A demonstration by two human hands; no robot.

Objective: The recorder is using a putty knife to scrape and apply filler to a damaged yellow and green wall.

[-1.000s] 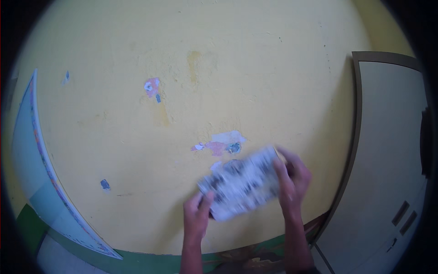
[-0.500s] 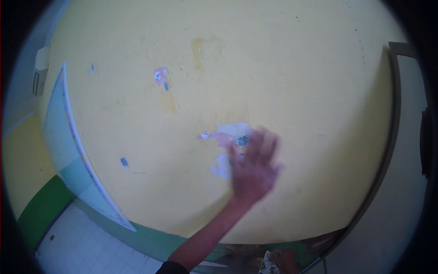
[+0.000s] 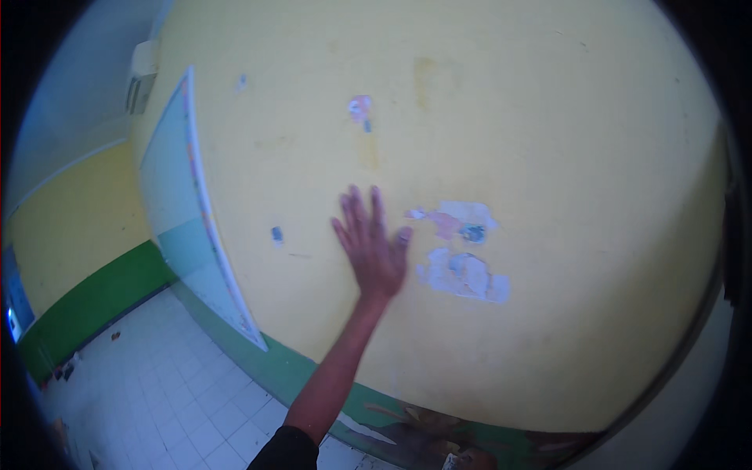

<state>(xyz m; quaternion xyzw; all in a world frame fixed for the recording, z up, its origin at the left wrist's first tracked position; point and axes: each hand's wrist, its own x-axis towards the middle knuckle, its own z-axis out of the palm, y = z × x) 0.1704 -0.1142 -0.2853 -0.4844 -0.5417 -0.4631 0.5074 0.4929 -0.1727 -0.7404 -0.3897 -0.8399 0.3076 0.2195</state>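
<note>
My left hand (image 3: 371,251) is raised in front of the yellow wall (image 3: 548,141), its fingers spread and palm toward the surface. It lies flat on the wall or very close to it; I cannot tell which. Just right of its thumb are peeled patches (image 3: 478,283) showing white, pink and blue-grey layers. Low at the bottom edge, partly cut off, my right hand (image 3: 475,460) is closed around a flat, whitish, paint-spotted piece (image 3: 450,461). Most of that piece is out of view.
Left of my hand, a white-framed glossy board (image 3: 188,211) hangs on the wall. Smaller chips (image 3: 277,235) and a pink-white patch (image 3: 359,108) mark the paint. A green band (image 3: 294,368) runs along the wall bottom above pale floor tiles (image 3: 180,384). An air conditioner (image 3: 142,77) is high left.
My left hand has moved left, off the peeled patches it partly covered. The view has turned left, showing more floor and side wall. My right hand sits lower in the picture.
</note>
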